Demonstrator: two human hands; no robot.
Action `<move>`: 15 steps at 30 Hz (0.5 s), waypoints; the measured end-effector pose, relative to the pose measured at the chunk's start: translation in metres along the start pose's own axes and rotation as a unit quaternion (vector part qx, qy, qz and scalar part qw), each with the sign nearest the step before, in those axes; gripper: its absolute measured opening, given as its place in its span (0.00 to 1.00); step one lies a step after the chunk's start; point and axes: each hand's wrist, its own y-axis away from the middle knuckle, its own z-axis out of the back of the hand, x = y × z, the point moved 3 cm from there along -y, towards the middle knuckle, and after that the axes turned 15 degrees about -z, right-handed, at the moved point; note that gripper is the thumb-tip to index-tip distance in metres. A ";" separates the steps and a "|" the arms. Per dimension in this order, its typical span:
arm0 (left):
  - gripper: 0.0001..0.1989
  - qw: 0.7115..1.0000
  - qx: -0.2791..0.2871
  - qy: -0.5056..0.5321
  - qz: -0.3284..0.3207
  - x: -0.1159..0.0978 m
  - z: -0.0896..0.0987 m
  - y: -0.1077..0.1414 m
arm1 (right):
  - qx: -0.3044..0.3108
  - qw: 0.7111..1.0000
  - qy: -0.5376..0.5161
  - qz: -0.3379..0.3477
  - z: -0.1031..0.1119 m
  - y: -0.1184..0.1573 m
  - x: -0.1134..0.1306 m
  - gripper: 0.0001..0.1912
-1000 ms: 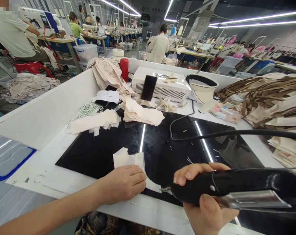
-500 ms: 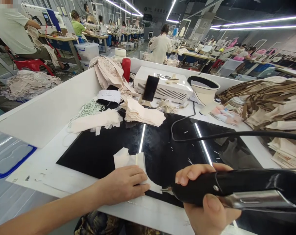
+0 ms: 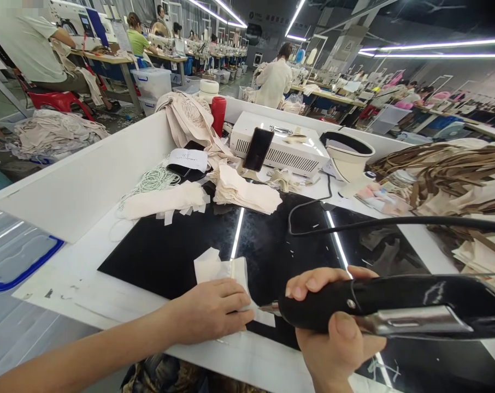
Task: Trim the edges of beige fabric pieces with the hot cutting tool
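Note:
My left hand (image 3: 214,308) lies over a cream fabric piece (image 3: 240,271) at the near edge of a black glossy sheet (image 3: 169,254). Its fingers are close together, slightly bent, and press the fabric down. A corded black hand tool (image 3: 321,305) with a long metal lever fills my right hand (image 3: 333,333); it looks like an electric hot knife. My fingers wrap over its top, with the thumb on the near side. The narrow metal tip points left and meets the fabric's right edge beside my left fingertips. Part of the fabric is hidden under my left hand.
Fabric stacks (image 3: 245,191) and pale green cord (image 3: 159,179) lie farther back. A phone (image 3: 258,149) leans against a white vented box (image 3: 280,143). The tool's black cable (image 3: 387,221) crosses the sheet. Brown strips (image 3: 448,174) pile at right. Several people sit at sewing machines beyond.
The tool has moved left and slightly away from me, bringing its tip along the fabric edge closer to my left fingers. My left hand stays on the fabric. The view has shifted slightly.

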 end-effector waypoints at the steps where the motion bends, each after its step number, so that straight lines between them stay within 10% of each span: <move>1: 0.07 1.000 0.001 -0.001 0.000 0.000 0.000 0.000 | -0.001 1.000 0.000 -0.002 0.000 0.000 0.000 0.23; 15: 0.07 1.000 0.008 0.002 0.009 0.001 -0.001 0.001 | -0.001 1.000 0.014 -0.003 0.005 0.000 0.002 0.21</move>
